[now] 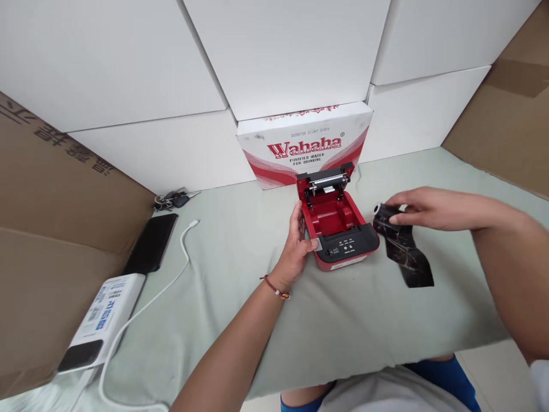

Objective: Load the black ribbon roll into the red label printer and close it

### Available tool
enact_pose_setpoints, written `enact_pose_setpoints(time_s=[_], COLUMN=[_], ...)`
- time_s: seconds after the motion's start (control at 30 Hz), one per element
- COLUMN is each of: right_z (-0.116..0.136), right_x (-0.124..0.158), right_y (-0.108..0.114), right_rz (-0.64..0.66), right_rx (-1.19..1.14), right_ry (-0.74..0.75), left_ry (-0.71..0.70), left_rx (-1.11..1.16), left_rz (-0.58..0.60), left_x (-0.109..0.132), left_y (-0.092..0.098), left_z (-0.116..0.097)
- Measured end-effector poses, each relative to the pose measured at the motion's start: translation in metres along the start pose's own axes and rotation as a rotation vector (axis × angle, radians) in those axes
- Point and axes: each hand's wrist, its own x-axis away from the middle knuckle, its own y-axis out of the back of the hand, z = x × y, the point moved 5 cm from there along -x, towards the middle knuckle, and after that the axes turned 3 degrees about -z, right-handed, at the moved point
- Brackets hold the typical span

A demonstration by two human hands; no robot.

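Observation:
A small red and black label printer stands on the green cloth with its lid raised, showing a bare red compartment and a roller under the lid. My left hand grips the printer's left side, thumb on the front corner and fingers along the wall. To the right of the printer, my right hand is closed on a roll of black ribbon film with a pale core end showing. A loose, creased length of the film hangs down from it toward the cloth.
Behind the printer stands a white and red Wahaha water carton. On the left are keys, a black phone, a white cable and a white box. Cardboard walls flank both sides.

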Motion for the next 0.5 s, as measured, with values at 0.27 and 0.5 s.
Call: enact_pose_setpoints(time_s=[0.27,0.5], right_z=[-0.025,-0.046], right_x=[-0.016,-0.001], right_y=[-0.05,-0.054], right_rz=[-0.116,0.055], right_rx=[0.115,0.199], right_ry=[-0.141,-0.089], left_ry=[0.006,-0.023], left_rx=[-0.045,-0.059], left_rz=[-0.003,-0.005], left_x=[0.0,-0.001], left_y=[0.001,0.0], left_z=[-0.003,-0.005])
